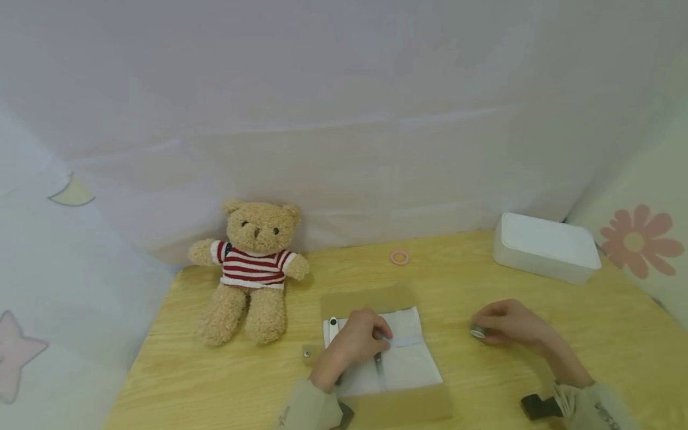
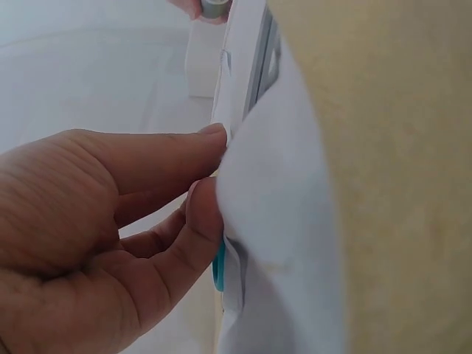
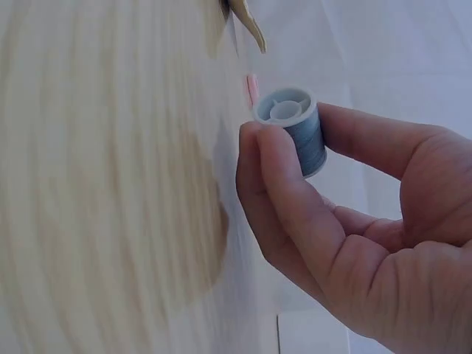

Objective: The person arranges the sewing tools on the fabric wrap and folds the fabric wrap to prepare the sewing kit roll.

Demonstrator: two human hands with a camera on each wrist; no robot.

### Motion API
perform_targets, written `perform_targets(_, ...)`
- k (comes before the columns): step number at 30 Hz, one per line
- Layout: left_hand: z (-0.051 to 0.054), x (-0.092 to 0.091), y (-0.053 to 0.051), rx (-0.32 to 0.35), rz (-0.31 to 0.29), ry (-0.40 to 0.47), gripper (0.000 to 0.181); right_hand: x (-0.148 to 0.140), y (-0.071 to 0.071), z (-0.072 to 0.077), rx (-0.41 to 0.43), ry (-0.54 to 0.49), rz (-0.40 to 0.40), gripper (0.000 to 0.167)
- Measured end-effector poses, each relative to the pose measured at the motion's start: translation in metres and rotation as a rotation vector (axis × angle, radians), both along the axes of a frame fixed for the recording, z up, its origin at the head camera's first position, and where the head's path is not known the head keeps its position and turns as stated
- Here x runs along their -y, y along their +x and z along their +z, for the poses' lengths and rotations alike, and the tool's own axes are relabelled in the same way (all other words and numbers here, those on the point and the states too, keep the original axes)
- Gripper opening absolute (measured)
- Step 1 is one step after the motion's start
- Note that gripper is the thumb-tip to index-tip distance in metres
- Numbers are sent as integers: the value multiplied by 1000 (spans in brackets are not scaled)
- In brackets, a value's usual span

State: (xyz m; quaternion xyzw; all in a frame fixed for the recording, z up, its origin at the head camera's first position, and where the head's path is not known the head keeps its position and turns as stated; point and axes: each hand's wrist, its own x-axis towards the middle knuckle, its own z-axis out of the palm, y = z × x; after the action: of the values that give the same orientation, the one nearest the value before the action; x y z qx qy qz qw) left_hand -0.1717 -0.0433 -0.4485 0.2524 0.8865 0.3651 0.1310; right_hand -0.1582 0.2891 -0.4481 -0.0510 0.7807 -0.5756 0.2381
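Observation:
My right hand (image 1: 507,322) holds a small spool of grey-blue thread (image 3: 306,140) between thumb and fingers, raised over the table to the right of a fabric pouch. The pouch (image 1: 411,373) lies spread open, tan outside with a white lining and grey bands. Over its middle, my left hand (image 1: 359,337) has thumb and fingertips together at the lining; in the left wrist view they pinch at the white cloth's edge. Just below those fingertips shows a teal loop (image 2: 219,269). A white strip-like tool (image 1: 333,325) and a dark-tipped item (image 1: 378,357) lie in the pouch.
A teddy bear (image 1: 252,269) in a striped top sits at the back left. Behind the pouch lies a pink ring (image 1: 399,257). A white box (image 1: 545,245) stands at the back right, and a tan snap tab (image 1: 307,354) sticks out left of the pouch.

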Motion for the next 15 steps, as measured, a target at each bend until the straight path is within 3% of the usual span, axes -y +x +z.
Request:
perform_targets(9, 3, -2, 1, -57, -35, -46, 4, 35, -11, 4, -94, -3, -23, 38)
perform_targets(15, 5, -2, 2, -32, -34, -62, 2, 59, -16, 10, -86, -55, -4, 38)
